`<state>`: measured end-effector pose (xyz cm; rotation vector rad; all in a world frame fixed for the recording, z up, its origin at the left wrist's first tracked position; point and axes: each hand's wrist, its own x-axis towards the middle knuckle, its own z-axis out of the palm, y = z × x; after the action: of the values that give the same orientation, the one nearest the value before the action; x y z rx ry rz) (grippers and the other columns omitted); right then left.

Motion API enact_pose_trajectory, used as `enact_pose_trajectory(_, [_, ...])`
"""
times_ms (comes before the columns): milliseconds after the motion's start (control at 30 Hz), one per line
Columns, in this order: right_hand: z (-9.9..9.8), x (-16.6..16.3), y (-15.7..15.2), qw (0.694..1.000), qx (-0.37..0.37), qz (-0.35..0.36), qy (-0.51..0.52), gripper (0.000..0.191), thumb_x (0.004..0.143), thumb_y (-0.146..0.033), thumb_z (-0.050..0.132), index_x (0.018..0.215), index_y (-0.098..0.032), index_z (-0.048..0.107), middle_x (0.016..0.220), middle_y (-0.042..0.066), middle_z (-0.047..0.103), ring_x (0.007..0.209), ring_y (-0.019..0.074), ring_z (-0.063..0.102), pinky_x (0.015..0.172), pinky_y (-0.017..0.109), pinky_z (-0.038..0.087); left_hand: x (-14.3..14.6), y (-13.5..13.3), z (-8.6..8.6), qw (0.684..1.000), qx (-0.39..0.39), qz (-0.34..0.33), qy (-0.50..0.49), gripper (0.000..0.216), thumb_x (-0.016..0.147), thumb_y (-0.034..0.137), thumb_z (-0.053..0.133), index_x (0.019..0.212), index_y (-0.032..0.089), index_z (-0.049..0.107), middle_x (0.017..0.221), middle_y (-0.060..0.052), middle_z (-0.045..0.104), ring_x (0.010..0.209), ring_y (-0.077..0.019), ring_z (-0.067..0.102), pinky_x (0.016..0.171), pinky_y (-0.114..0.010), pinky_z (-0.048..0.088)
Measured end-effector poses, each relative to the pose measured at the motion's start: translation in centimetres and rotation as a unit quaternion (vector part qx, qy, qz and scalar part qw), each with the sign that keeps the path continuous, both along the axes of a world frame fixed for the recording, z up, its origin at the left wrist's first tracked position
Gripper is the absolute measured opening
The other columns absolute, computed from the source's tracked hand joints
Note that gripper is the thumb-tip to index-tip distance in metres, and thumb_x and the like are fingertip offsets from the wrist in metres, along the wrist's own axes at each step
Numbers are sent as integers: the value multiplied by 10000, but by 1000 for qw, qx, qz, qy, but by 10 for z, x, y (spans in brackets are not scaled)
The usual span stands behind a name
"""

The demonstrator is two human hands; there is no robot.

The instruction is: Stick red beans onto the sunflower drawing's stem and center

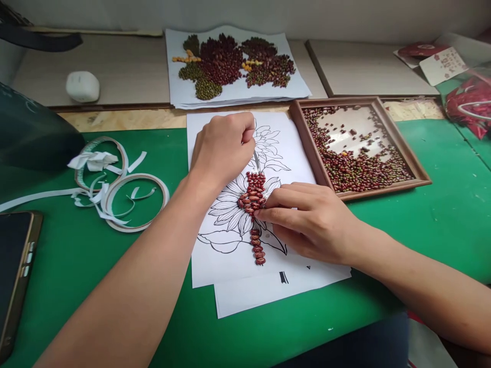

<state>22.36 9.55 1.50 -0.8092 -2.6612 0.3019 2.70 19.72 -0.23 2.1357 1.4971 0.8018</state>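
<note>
- Far left edge of the frame, a dark phone [15, 271] lies flat on the green worktop [76, 266], hard and glossy beside that matte mat.
- Just right of it, loops of backing tape [115, 189] curl in a loose heap: thin, springy ribbon, weightless stuff.
- Centre now: the left hand [224, 148] has its grip pressed together around a slim metal tool [256, 161], only the tip showing below the knuckles, aimed down at the bean row.
- Under it, the flower drawing [230, 204], a limp printed sheet on another sheet; it would slide if nudged, so I'd judge the hands help pin it.
- The speckled beans [253, 197] run in a column down the middle of the flower: small, hard, smooth, light, likely to roll or skid, so best taken one at a time by the sides.
- The right hand [307, 220], fingertips pinched together at the cluster's right edge, touches the beans; whether one is held I cannot tell.
- Upper centre, a finished bean picture [230, 64], bumpy and dense.
- Right of centre, the wooden tray [383, 186], rigid-rimmed, holds loose red and green beans.
</note>
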Motion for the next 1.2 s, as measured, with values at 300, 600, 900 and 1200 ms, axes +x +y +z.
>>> enact_pose_trajectory(300, [3,0,-2,1000,-2,-6,17,237,1009,-145,509,1195,-203,646,908,52,672,745,166,584,667,318,425,0,0,0,1000,-2,0,3,248,844,143,571,673,254,430,698,-35,605,702,-228,534,649,-378,332])
enact_pose_trajectory(600, [0,-1,-1,1000,9,15,-15,257,1025,-166,509,1227,-199,665,910,53,663,743,172,564,675,318,405,0,0,0,1000,-7,0,-8,266,859,154,590,669,249,430,708,-41,608,714,-225,541,667,-381,350])
enact_pose_trajectory(900, [0,-2,-1,999,-24,16,-22,205,1008,-147,521,1112,-197,690,911,58,669,758,175,571,695,308,413,0,0,1,1000,-8,0,0,253,856,183,572,665,253,421,705,-36,604,695,-220,513,638,-374,321])
enact_pose_trajectory(1200, [2,-3,1,999,-45,20,-6,219,990,-109,531,1114,-185,695,913,55,676,758,168,572,694,305,429,0,0,1,1000,-12,3,-3,261,854,181,592,658,254,435,701,-37,601,730,-232,546,670,-380,343])
